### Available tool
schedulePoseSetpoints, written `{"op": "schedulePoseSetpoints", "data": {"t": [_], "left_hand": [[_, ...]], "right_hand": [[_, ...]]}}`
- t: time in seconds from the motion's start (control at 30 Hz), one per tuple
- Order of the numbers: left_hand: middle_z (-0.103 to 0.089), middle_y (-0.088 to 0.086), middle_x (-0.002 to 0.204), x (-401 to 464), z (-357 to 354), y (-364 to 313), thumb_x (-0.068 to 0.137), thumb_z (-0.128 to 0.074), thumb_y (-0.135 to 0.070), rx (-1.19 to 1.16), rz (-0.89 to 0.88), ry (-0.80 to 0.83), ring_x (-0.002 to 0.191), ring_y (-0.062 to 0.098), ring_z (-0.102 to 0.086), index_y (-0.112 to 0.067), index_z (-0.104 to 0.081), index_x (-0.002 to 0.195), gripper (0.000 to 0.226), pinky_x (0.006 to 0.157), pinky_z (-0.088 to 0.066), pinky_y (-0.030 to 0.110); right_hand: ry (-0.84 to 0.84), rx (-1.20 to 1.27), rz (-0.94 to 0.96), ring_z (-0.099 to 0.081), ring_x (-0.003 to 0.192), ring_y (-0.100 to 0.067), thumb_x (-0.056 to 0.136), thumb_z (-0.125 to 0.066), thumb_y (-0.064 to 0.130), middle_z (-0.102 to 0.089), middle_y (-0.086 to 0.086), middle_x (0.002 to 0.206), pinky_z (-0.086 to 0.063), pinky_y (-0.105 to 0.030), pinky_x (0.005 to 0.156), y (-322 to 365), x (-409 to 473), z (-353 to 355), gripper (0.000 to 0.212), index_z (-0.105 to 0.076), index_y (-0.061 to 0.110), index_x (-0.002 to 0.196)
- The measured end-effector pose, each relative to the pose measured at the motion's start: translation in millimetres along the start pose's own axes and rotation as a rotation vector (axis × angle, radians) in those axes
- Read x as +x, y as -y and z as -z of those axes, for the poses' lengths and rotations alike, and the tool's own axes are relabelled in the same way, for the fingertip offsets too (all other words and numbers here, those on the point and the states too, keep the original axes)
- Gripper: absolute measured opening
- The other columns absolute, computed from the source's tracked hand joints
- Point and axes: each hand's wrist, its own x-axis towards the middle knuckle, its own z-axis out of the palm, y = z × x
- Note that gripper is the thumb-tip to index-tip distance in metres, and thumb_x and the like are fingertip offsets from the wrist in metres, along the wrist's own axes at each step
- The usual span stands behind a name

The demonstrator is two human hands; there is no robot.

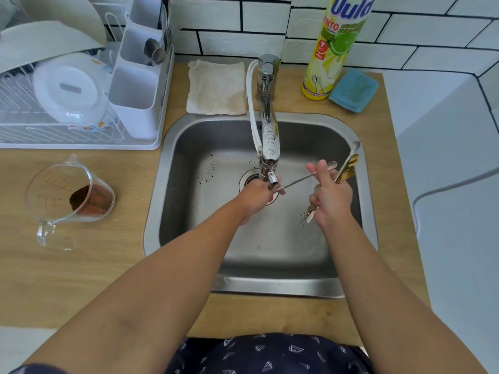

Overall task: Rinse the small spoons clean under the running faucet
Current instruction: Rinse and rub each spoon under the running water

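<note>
Over the steel sink (pixel 189 168), my left hand (pixel 256 198) pinches the bowl end of a thin silver spoon (pixel 302 180) right under the faucet spout (pixel 272 179). The spoon's handle runs up to the right between the fingers of my right hand (pixel 329 198). That hand also grips a bundle of small spoons (pixel 348 168), silver and gold, whose handles stick out to the upper right and whose bowls show below the palm. I cannot tell whether water is running.
A drying rack (pixel 67 130) with a cutlery caddy (pixel 135 85) stands at the left. A glass measuring cup with brown powder (pixel 73 198) sits on the wooden counter. Behind the sink lie a beige cloth (pixel 216 87), a dish soap bottle (pixel 334 49) and a blue sponge (pixel 353 90). Dark specks dot the basin.
</note>
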Motion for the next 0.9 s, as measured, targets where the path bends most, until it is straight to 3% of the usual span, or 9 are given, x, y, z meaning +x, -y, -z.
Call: {"op": "schedulePoseSetpoints", "data": {"t": [0.07, 0.2, 0.27, 0.33, 0.4, 0.5, 0.67, 0.8, 0.9], "left_hand": [[-0.05, -0.007, 0.072, -6.8, 3.5, 2.0, 0.102, -0.04, -0.054, 0.092, -0.068, 0.075, 0.064, 0.008, -0.043, -0.025, -0.071, 0.098, 0.043, 0.066, -0.043, 0.024], [-0.047, -0.009, 0.068, -24.1, 14.8, 18.6, 0.104, -0.04, -0.043, 0.067, -0.032, 0.122, 0.05, 0.005, -0.033, -0.023, -0.061, 0.107, 0.03, 0.044, -0.028, 0.019], [-0.041, -0.007, 0.066, -32.7, 21.2, 27.5, 0.105, -0.037, -0.037, 0.026, 0.029, 0.05, 0.045, 0.005, -0.028, -0.021, -0.059, 0.098, 0.028, 0.04, -0.022, 0.02], [-0.038, -0.007, 0.063, -43.0, 26.5, 32.2, 0.106, -0.035, -0.035, -0.017, 0.098, 0.026, 0.043, 0.005, -0.026, -0.019, -0.057, 0.094, 0.029, 0.039, -0.019, 0.02], [-0.036, -0.008, 0.059, -52.1, 29.8, 34.8, 0.105, -0.036, -0.032, -0.074, 0.154, 0.029, 0.042, 0.006, -0.025, -0.018, -0.054, 0.091, 0.027, 0.039, -0.018, 0.02], [-0.034, -0.011, 0.051, -61.5, 29.9, 36.3, 0.1, -0.039, -0.029, -0.144, 0.194, 0.03, 0.042, 0.008, -0.022, -0.018, -0.054, 0.086, 0.024, 0.038, -0.015, 0.019], [-0.035, -0.008, 0.055, -65.7, 31.1, 34.7, 0.099, -0.043, -0.053, -0.112, 0.242, -0.02, 0.044, 0.01, -0.023, -0.017, -0.058, 0.082, 0.042, 0.04, -0.017, 0.022], [-0.042, -0.005, 0.062, -68.3, 34.8, 41.2, 0.097, -0.055, -0.046, -0.023, 0.17, -0.165, 0.052, 0.011, -0.032, -0.015, -0.064, 0.082, 0.036, 0.045, -0.024, 0.023], [-0.056, -0.006, 0.068, -72.2, 37.5, 48.7, 0.097, -0.058, -0.042, 0.19, 0.04, -0.297, 0.064, 0.014, -0.047, -0.017, -0.069, 0.083, 0.031, 0.057, -0.035, 0.028]], "right_hand": [[0.069, -0.01, -0.023, -0.024, 0.039, -0.004, 0.1, -0.063, 0.04, -0.08, 0.007, 0.102, -0.027, -0.018, 0.038, -0.8, 0.2, -2.7, 0.026, -0.068, 0.014, 0.105], [0.244, -0.112, -0.133, -0.024, 0.038, -0.003, 0.104, -0.059, 0.032, -0.079, 0.007, 0.084, -0.024, -0.019, 0.035, -22.0, -14.8, -21.7, 0.017, -0.07, 0.02, 0.099], [0.333, -0.197, -0.159, -0.026, 0.039, -0.005, 0.098, -0.069, 0.026, -0.059, 0.004, 0.063, -0.025, -0.021, 0.036, -38.2, -26.0, -30.3, 0.01, -0.074, 0.022, 0.091], [0.414, -0.283, -0.113, -0.033, 0.042, -0.004, 0.087, -0.081, 0.024, -0.053, 0.004, 0.065, -0.028, -0.02, 0.038, -50.9, -32.9, -35.9, 0.016, -0.073, 0.02, 0.1], [0.395, -0.325, -0.045, -0.04, 0.042, 0.0, 0.083, -0.083, 0.025, -0.064, 0.011, 0.069, -0.031, -0.017, 0.038, -54.8, -35.7, -40.8, 0.023, -0.07, 0.025, 0.102], [0.306, -0.26, -0.02, -0.042, 0.037, 0.0, 0.096, -0.068, 0.033, -0.08, 0.006, 0.083, -0.03, -0.017, 0.036, -55.5, -34.2, -45.3, 0.008, -0.073, 0.032, 0.09], [0.281, -0.334, -0.006, -0.041, 0.038, 0.0, 0.098, -0.063, 0.043, -0.081, 0.004, 0.088, -0.033, -0.022, 0.048, -57.4, -38.8, -40.6, 0.02, -0.078, 0.034, 0.088], [0.266, -0.287, -0.063, -0.04, 0.036, -0.001, 0.092, -0.073, 0.036, -0.08, 0.001, 0.086, -0.029, -0.017, 0.037, -52.1, -35.1, -35.1, 0.016, -0.078, 0.021, 0.094], [0.316, -0.26, -0.174, -0.026, 0.04, -0.006, 0.093, -0.07, 0.031, -0.076, -0.001, 0.085, -0.024, -0.021, 0.038, -50.6, -35.6, -37.3, 0.02, -0.08, 0.024, 0.077]]}}
